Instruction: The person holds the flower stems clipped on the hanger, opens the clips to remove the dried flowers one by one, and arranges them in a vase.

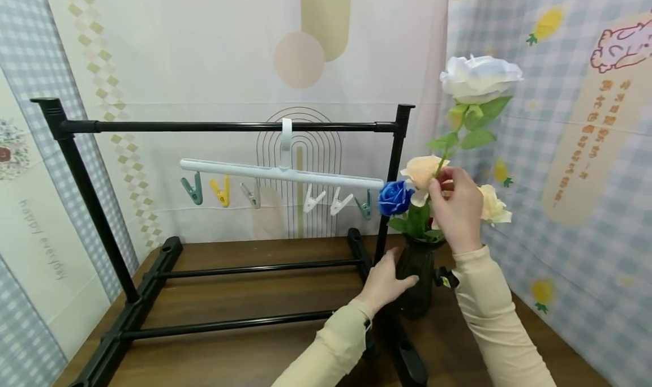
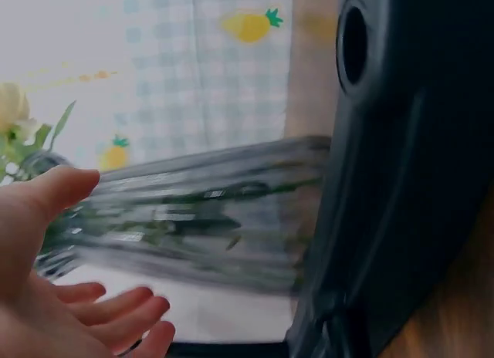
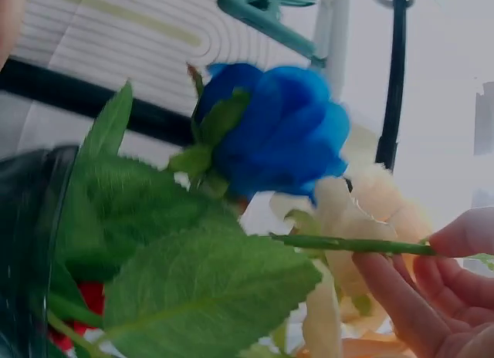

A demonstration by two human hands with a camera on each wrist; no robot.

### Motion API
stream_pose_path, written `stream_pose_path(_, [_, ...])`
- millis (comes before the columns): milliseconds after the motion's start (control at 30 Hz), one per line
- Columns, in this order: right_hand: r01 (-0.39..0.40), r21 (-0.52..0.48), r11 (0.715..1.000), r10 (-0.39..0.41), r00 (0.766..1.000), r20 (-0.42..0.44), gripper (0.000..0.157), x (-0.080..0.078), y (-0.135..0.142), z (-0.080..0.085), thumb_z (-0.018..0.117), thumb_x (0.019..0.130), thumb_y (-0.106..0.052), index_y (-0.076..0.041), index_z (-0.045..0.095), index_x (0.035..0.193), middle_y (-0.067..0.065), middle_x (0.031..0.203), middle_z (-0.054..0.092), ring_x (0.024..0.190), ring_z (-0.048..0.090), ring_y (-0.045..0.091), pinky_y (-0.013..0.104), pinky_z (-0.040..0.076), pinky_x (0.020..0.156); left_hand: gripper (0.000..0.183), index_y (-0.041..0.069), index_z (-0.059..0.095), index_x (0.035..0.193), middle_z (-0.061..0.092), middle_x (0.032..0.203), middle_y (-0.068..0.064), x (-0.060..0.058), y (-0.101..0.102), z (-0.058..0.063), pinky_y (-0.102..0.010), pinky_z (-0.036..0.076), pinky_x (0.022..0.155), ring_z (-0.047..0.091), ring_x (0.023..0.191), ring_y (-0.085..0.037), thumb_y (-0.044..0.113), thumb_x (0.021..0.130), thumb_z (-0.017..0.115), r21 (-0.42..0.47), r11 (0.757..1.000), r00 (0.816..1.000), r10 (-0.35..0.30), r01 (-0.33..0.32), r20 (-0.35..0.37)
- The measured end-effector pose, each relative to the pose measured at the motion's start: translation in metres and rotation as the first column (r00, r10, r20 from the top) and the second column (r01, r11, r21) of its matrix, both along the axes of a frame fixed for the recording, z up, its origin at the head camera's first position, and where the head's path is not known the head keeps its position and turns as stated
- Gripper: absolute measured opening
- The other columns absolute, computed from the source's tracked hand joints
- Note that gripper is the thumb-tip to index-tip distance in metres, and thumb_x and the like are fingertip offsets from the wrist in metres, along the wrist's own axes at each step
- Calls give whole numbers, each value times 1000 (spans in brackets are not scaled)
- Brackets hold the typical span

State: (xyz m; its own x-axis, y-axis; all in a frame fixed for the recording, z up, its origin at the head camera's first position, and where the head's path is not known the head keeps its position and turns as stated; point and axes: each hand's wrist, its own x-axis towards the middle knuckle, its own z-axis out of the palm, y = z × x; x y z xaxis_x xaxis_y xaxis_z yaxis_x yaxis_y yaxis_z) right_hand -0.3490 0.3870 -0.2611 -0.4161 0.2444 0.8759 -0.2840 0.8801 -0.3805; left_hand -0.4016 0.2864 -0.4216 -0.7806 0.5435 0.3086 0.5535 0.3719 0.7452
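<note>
In the head view my right hand (image 1: pixel 458 206) pinches the green stem of a white rose (image 1: pixel 480 80) that rises above the other flowers. The same stem (image 3: pixel 347 244) shows between thumb and fingers in the right wrist view. Below stands a dark glass vase (image 1: pixel 416 274) with a blue rose (image 1: pixel 395 198), a peach rose (image 1: pixel 424 171) and a cream rose (image 1: pixel 493 205) at its mouth. My left hand (image 1: pixel 387 282) is beside the vase, thumb and fingers spread. From the left wrist view, stems show through the ribbed glass (image 2: pixel 201 219); whether the hand touches it, I cannot tell.
A black rack (image 1: pixel 229 127) stands on the brown table (image 1: pixel 244 296), its right foot (image 1: pixel 407 353) close to the vase. From its bar hangs a pale blue hanger (image 1: pixel 239 170) with several clothespins, including a yellow one (image 1: pixel 221 192). Patterned curtains (image 1: pixel 575 149) enclose the table.
</note>
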Motion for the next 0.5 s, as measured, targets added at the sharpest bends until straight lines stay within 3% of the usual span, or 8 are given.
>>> stream_pose_path(167, [42,11,999,-43,996,76,18,-1,10,-1,58,92,-11,6,63,96,22,90,65,79,66,35,6,33,65,81,9,31,150,47,147,-12,-1,21,-5,-53,37,107,50,132,-29,41,87,70,-15,999,998,51,-51,22])
stream_pose_path(400, [64,191,980,-84,991,99,9,3,19,-14,63,85,-2,3,63,77,19,64,65,52,58,29,38,44,53,83,11,29,151,52,142,-14,-3,38,-9,-53,40,98,56,126,-29,41,85,71,-18,994,994,109,-109,-6])
stream_pose_path(500, [55,234,971,-89,986,138,13,4,19,-21,64,83,0,3,62,70,17,55,61,42,49,22,37,39,46,83,12,28,151,53,142,-14,-3,42,-13,-54,40,98,57,124,-29,41,86,71,-9,994,994,108,-109,-6])
